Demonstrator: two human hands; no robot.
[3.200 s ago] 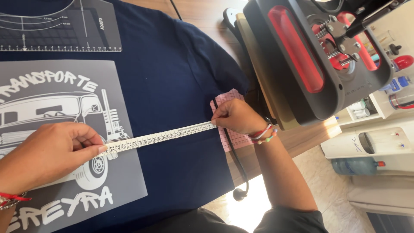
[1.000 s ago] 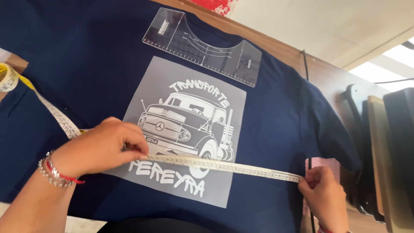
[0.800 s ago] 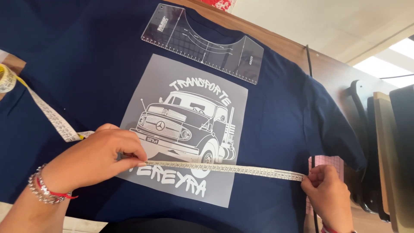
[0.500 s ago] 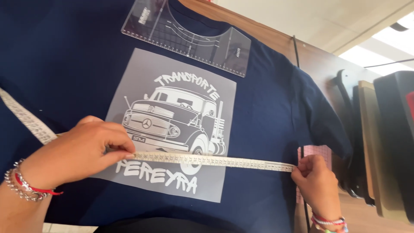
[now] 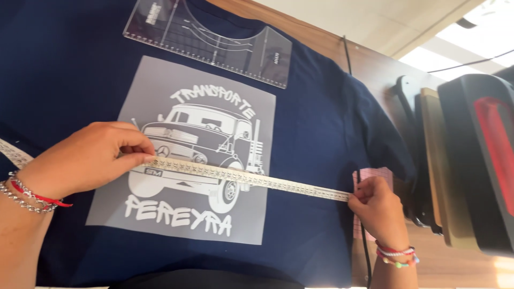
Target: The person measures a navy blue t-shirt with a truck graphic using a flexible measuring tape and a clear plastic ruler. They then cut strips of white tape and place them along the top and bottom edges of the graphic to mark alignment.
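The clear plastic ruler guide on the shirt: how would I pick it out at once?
Start from the navy blue T-shirt spread over the table. Above the grey square transfer sheet with the truck picture, at the neckline, lies the clear plastic ruler guide. Unlike the white measuring tape stretched between the hands, it is rigid, see-through and marked with curved lines.
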